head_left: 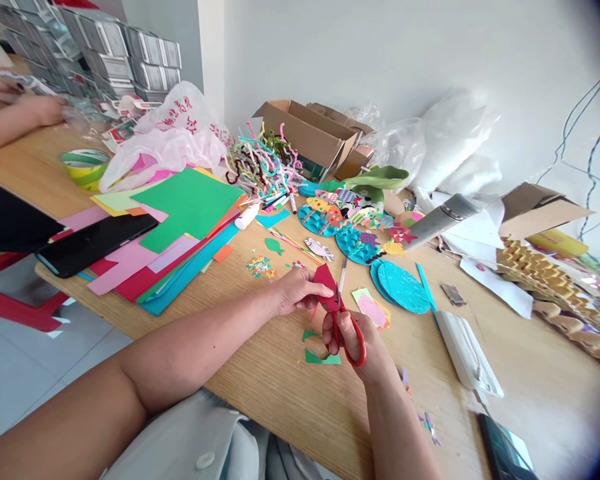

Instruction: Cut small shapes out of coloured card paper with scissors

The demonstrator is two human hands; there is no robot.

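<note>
Between the fingers of my left hand [296, 291] is a small piece of red paper [323, 275], held above the table. My right hand [363, 340] grips red-handled scissors [364, 352] through their loops, and the blades meet the lower right part of the red paper. Green paper scraps [323, 357] lie on the wood below my hands. Left of them are a green paper fish [274, 246] and a heap of tiny coloured clippings [261, 267]. A white fish with dark outlines [319, 249] lies just beyond my hands, and pink and yellow paper pieces [373, 310] are to the right.
Coloured paper sheets [195, 200] and a black phone [97, 243] lie at left. Blue discs [400, 285], a silver flask [445, 217] and a white power strip [470, 353] are at right. Pipe cleaners [265, 163] and cardboard boxes [310, 133] stand behind. Another person's hand [43, 110] is at far left.
</note>
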